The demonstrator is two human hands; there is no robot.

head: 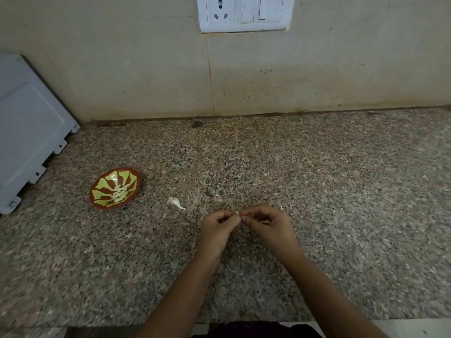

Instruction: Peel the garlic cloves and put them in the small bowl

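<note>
Lower edge of frame, centre: a strip of dark fabric [244,330] at the desk's front edge; two bare forearms rise from here toward mid-frame.

Centre, slightly below the middle: left hand [216,228] and right hand [268,228], held just above the desk [341,191], fingertips meeting. Both hands have their fingers curled inward. Each pinches one end of a garlic clove [237,212] between thumb and fingertips. Only a small pale sliver of the clove shows between the two hands; whether skin remains on it cannot be told.

Left of the hands, near but apart: one loose clove [176,203], white with a papery tail, lying on the desk.

Further left, centre-left of frame: small bowl [105,184], red-brown with a yellow-green petal pattern, tilted on the desk. It holds a heap of peeled cloves [119,193], pale and packed together toward the low side. The bowl stands well apart from both hands.

Desk: speckled brown-grey granite, with scattered pale flecks around the hands.

Left edge: a white panel [29,130] with notched feet, leaning back against the wall.

Upper half: beige wall tiles [146,69], spotted in places.

Top centre: a white switch plate [244,13] with one socket and two rocker switches.
</note>
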